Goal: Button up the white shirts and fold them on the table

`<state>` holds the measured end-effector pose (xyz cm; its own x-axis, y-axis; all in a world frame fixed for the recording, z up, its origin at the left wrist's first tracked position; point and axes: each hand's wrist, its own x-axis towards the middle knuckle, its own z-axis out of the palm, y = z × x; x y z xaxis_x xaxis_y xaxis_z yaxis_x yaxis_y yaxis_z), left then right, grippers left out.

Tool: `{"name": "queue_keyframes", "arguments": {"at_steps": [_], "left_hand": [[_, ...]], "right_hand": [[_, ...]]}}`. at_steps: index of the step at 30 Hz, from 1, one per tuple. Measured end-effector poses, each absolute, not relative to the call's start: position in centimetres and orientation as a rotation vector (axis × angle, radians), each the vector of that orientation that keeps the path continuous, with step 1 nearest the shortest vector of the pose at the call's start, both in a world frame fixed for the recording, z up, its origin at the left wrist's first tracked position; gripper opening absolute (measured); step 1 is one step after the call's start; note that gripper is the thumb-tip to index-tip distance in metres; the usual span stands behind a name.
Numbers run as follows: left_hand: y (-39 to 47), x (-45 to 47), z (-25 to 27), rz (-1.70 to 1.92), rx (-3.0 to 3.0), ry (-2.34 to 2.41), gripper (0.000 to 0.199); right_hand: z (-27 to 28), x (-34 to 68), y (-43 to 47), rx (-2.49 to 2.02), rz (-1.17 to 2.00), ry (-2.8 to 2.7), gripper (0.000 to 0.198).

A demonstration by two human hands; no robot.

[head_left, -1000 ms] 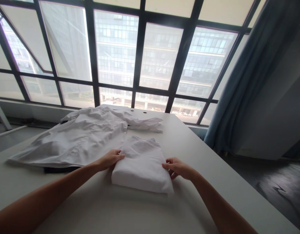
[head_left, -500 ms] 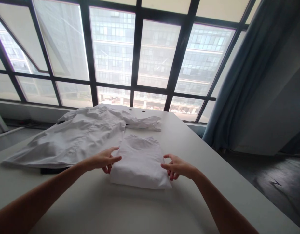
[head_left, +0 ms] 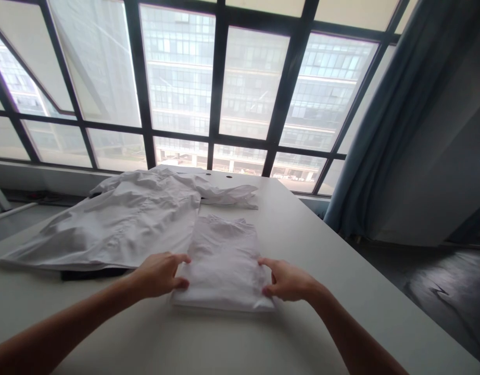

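Observation:
A folded white shirt lies as a flat rectangle in front of me, its collar end away from me. At its left edge is my left hand, palm down, with thumb and index finger apart and touching the cloth. My right hand mirrors it at the right edge, thumb and index finger likewise spread against the side. The other fingers of both hands are mostly hidden. Beyond my left hand, a second white shirt is spread out, wrinkled, one sleeve reaching right behind the folded one.
Both shirts rest on a white table, whose right edge slants toward me. Something black and flat pokes out under the spread shirt. Dark-framed windows stand behind, and a blue-grey curtain hangs at the right.
Both hands have turned palm down and come slightly nearer to me along the shirt's sides. The front fold of the folded shirt now lies flatter.

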<state>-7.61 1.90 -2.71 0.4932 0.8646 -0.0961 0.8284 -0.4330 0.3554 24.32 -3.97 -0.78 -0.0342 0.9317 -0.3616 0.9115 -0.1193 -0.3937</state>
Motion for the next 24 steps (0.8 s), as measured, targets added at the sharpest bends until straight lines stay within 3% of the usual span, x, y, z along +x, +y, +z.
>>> {"name": "queue_keyframes", "arguments": {"at_steps": [2,5,7,14,18,24], "left_hand": [[1.2,-6.2,-2.9,0.362,2.667,1.309,0.035],[1.0,-4.2,-4.4,0.574,2.889,0.823,0.045],[1.4,-3.5,-5.9,0.508,2.917,0.673,0.054],[2.3,-4.5,-7.8,0.107,2.776,0.845,0.071],[0.2,-4.4,-6.7,0.033,2.771,0.868,0.077],[1.4,-3.7,-6.1,0.410,2.855,0.707,0.051]], "right_hand": [[-1.4,22.9,-3.9,-2.027,0.337,-2.079,0.056],[-3.6,20.2,-3.1,-1.728,-0.055,-2.094,0.056],[-5.3,18.8,-2.4,-1.660,-0.062,-2.191,0.063],[-7.8,18.9,-1.6,-1.832,0.181,-2.322,0.080],[-6.6,19.9,-1.8,-1.774,0.153,-2.372,0.073],[-5.9,20.7,-0.3,-1.606,0.006,-2.283,0.052]]}}
